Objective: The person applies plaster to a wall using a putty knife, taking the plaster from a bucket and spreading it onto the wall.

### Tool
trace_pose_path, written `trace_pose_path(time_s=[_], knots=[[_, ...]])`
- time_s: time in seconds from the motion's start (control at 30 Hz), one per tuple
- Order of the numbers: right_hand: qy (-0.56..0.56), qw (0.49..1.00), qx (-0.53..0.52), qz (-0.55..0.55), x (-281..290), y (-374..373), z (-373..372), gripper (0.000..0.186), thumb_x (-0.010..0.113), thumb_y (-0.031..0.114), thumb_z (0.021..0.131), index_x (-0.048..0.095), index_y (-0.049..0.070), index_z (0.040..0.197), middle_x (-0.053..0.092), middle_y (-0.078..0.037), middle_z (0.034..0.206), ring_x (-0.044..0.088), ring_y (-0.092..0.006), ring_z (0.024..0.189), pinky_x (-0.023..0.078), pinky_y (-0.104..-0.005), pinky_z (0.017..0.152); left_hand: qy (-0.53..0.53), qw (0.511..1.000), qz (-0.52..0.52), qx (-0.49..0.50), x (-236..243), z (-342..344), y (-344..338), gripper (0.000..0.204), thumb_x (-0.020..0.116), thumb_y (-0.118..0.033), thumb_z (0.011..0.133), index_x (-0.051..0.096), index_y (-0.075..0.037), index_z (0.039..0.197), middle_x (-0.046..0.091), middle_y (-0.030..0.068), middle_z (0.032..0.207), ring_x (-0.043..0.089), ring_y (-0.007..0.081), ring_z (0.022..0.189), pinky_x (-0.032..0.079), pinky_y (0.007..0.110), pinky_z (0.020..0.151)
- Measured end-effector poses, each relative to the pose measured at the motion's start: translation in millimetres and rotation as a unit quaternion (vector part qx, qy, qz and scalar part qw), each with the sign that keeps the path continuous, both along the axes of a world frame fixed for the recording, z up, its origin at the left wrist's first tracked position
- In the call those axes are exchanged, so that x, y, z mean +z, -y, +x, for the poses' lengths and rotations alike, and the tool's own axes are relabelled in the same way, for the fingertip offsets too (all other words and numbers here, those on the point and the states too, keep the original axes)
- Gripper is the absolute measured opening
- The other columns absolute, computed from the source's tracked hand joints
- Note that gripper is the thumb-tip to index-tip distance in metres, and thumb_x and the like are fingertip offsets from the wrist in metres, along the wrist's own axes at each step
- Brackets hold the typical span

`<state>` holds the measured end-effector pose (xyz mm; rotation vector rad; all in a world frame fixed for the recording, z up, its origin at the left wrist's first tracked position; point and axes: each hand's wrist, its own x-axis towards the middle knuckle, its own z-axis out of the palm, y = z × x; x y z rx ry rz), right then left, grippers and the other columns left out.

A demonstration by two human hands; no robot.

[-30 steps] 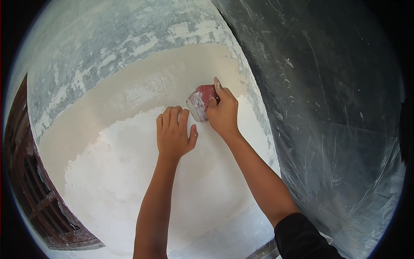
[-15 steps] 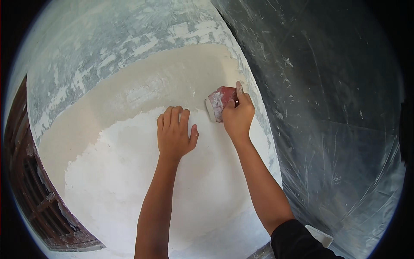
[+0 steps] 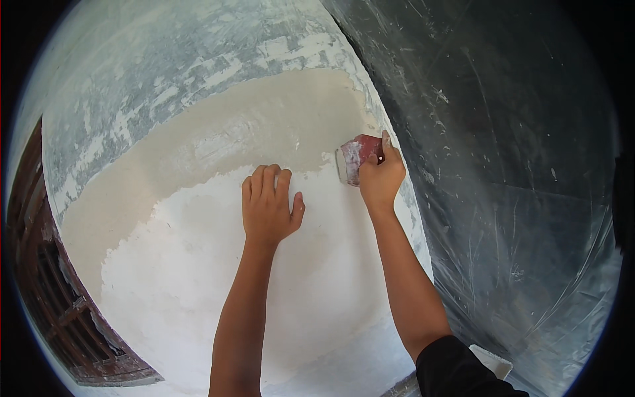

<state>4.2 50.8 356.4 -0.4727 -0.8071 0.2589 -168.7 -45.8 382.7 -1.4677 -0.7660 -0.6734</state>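
Note:
A wall [image 3: 317, 231] fills the middle of the view, with white plaster low down, a beige damp-looking band [image 3: 264, 106] across it and patchy grey above. My right hand [image 3: 383, 178] grips a red putty knife [image 3: 360, 157] smeared with white, its pale edge turned left against the wall where the beige and white meet, close to the wall's right edge. My left hand [image 3: 270, 204] rests on the white plaster with its fingertips near the beige border. Its fingers are stretched and the thumb stands apart, with nothing held.
Dark plastic sheeting [image 3: 509, 159], creased and spotted with white, hangs right of the wall's edge. A brown wooden barred window frame [image 3: 73, 311] sits at the lower left. Part of a pale container [image 3: 493, 362] shows behind my right sleeve.
My right hand has moved a short way right with the putty knife, toward the wall's right edge. The left hand has stayed in place.

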Motion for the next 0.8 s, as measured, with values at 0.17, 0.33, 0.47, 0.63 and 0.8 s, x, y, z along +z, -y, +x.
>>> trace_pose_path(time_s=[0.17, 0.33, 0.47, 0.63, 0.8], knots=[[0.135, 0.987, 0.042, 0.081, 16, 17, -34, 0.052, 0.056, -0.006, 0.077, 0.052, -0.009, 0.13, 0.06, -0.022, 0.09, 0.062, -0.0338, 0.08, 0.05, -0.0383, 0.075, 0.003, 1.0, -0.014, -0.004, -1, 1, -6, 0.044, 0.062, -0.019, 0.075, 0.05, -0.002, 0.113, 0.053, 0.0156, 0.113, 0.047, 0.0352, 0.11, 0.035, 0.046, 0.093], [0.005, 0.998, -0.055, -0.01, 7, 1, -15, 0.051, 0.053, -0.008, 0.079, 0.049, -0.012, 0.129, 0.058, -0.022, 0.092, 0.061, -0.035, 0.082, 0.05, -0.0388, 0.072, -0.007, 1.0, 0.018, 0.003, 2, -3, -2, 0.041, 0.061, -0.022, 0.074, 0.054, -0.003, 0.109, 0.053, 0.0136, 0.111, 0.048, 0.032, 0.106, 0.037, 0.043, 0.088], [0.108, 0.988, -0.009, 0.107, 26, 27, -39, 0.053, 0.054, -0.007, 0.078, 0.05, -0.009, 0.131, 0.058, -0.023, 0.092, 0.061, -0.0359, 0.085, 0.05, -0.0396, 0.073, -0.004, 1.0, 0.001, 0.001, -1, -3, -5, 0.041, 0.061, -0.022, 0.073, 0.054, -0.003, 0.109, 0.053, 0.0134, 0.111, 0.049, 0.0319, 0.106, 0.037, 0.043, 0.088], [-0.014, 0.998, -0.048, -0.028, 23, -12, -8, 0.05, 0.054, -0.007, 0.077, 0.053, -0.011, 0.127, 0.06, -0.023, 0.093, 0.062, -0.0367, 0.084, 0.05, -0.0402, 0.075, 0.004, 1.0, -0.02, 0.005, 0, -3, -2, 0.045, 0.062, -0.02, 0.075, 0.05, -0.003, 0.114, 0.052, 0.0153, 0.114, 0.047, 0.035, 0.11, 0.035, 0.046, 0.093], [0.118, 0.984, 0.032, 0.132, 38, 21, -28, 0.05, 0.055, -0.008, 0.076, 0.055, -0.007, 0.126, 0.059, -0.024, 0.091, 0.062, -0.035, 0.085, 0.05, -0.0392, 0.078, 0.001, 1.0, -0.017, 0.007, -1, -6, -4, 0.044, 0.062, -0.02, 0.075, 0.05, -0.003, 0.113, 0.052, 0.0154, 0.114, 0.047, 0.0353, 0.111, 0.034, 0.046, 0.093]])
